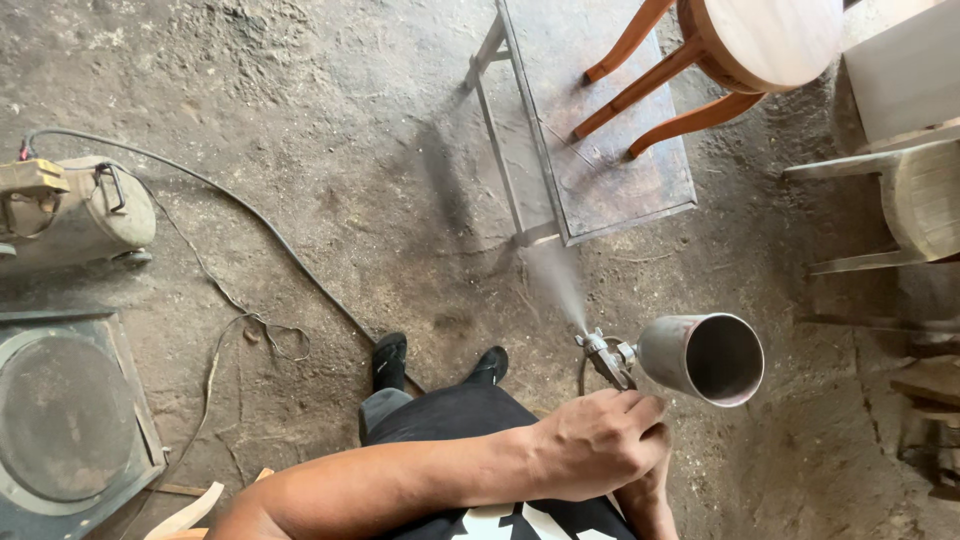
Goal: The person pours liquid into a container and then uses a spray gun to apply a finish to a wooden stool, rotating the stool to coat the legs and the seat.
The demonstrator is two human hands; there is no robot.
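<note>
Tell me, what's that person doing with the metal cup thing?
A person stands on a dirt floor and holds a spray gun with an open metal cup in the left hand. The right hand sits just under it. A fine mist shoots toward a wooden stool standing on a metal table.

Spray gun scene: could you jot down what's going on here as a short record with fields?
Left hand: laid over the right hand, at the spray gun's grip
Right hand: mostly hidden under the left
Spray gun: mist leaving its nozzle toward the stand
Cup: metal, open, on the gun
Stool: wooden, lying tipped on the metal stand
Floor: dirt, hose across it
</note>
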